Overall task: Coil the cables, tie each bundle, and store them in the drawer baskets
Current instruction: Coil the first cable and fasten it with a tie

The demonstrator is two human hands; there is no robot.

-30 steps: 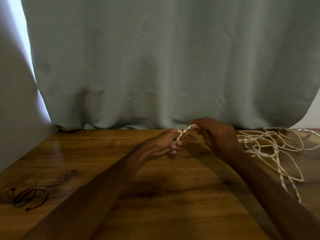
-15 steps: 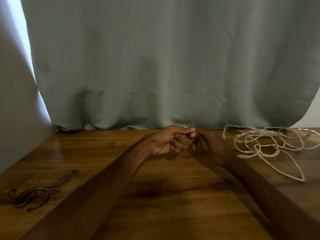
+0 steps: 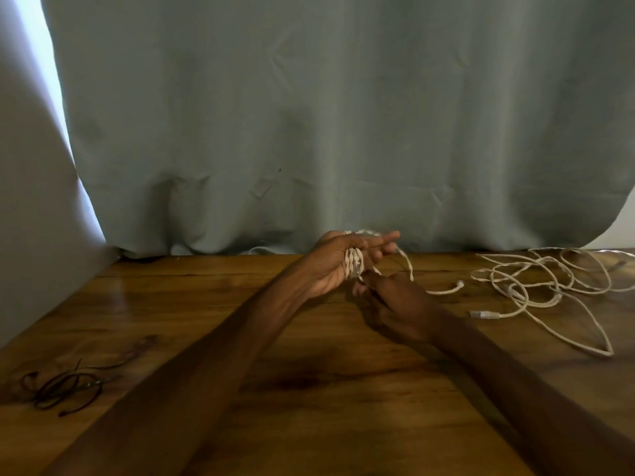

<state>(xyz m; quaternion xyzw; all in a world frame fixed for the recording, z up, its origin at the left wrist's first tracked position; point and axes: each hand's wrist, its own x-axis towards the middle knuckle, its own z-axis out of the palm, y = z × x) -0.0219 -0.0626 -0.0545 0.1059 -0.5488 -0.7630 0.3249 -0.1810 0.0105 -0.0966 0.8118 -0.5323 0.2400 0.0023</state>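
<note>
White cable wound round left hand — fingers straight, right hand pinching it

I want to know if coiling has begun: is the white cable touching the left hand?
Touching. The head view shows several turns of the white cable wrapped across the palm of the left hand.

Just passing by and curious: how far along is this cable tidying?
Done: nothing yet, as no tied bundle shows. In hand: the left hand carries a few turns of the white cable around it, and the right hand pinches the strand to wind more. Left: a loose white tangle lies on the table to the right, dark cables lie loose at the left, and no drawer baskets are in view.
</note>
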